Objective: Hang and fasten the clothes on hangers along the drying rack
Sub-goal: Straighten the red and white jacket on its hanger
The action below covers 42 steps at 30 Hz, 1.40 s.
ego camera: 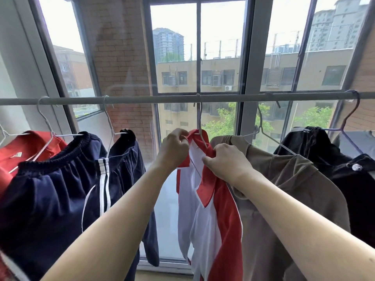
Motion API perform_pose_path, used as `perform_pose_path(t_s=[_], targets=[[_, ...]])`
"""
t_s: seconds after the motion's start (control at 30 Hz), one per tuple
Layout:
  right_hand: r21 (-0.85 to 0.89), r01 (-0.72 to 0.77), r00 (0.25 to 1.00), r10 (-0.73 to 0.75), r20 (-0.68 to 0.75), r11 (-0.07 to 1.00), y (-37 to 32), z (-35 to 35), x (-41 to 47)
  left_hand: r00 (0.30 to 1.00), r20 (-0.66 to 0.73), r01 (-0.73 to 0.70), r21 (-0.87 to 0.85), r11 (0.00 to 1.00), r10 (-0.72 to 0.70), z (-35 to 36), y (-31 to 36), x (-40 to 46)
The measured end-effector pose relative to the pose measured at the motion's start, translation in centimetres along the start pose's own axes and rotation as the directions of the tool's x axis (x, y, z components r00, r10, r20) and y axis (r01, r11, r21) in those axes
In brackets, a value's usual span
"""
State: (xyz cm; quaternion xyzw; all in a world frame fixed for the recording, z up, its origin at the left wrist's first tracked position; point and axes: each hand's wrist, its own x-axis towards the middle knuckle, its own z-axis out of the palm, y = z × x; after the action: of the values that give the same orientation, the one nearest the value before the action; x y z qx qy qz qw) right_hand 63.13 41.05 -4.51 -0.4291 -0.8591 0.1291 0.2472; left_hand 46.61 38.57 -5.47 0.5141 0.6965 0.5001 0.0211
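Note:
A grey rail (142, 99) of the drying rack crosses the view in front of the window. A red and white jacket (211, 211) hangs from a wire hanger (199, 118) at the middle of the rail. My left hand (174, 148) pinches the jacket's red collar on its left side. Gripping the collar's right flap, just below the hanger's neck, is my right hand (225, 161).
Left of the jacket hang navy striped shorts (60, 191) and a red garment (24, 147) on wire hangers. To its right hang a brown hooded top (284, 199) and black clothes (345, 171). Window glass and frame stand close behind the rail.

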Motion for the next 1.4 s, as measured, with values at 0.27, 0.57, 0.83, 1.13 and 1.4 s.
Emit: perform_pose_path(t_s=[0.27, 0.57, 0.83, 1.13, 1.4], targets=[[-0.042, 0.005, 1.000, -0.005, 0.011, 0.999, -0.8, -0.3, -0.3, 0.992, 0.019, 0.120, 0.091, 0.989, -0.122, -0.3, -3.2, -0.6], [-0.062, 0.005, 1.000, -0.004, 0.008, 0.998, -1.0, -0.2, -0.1, 0.939, 0.101, 0.291, 0.276, 0.916, -0.329, 2.0, -5.6, 0.6], [0.101, 0.008, 0.999, -0.012, 0.039, 0.995, 0.0, 0.7, 0.9, 0.962, 0.055, 0.247, 0.244, 0.938, -0.268, 2.8, -5.8, 0.4], [0.120, 0.006, 1.000, -0.005, -0.008, 0.993, 0.7, 0.8, 1.3, 0.990, 0.131, 0.048, 0.009, 0.999, -0.049, 3.3, -4.7, -0.2], [0.121, -0.003, 1.000, 0.003, 0.006, 0.993, 0.8, 0.5, 1.1, 0.970, 0.218, 0.095, 0.075, 0.993, -0.109, 2.3, -5.3, -2.8]])
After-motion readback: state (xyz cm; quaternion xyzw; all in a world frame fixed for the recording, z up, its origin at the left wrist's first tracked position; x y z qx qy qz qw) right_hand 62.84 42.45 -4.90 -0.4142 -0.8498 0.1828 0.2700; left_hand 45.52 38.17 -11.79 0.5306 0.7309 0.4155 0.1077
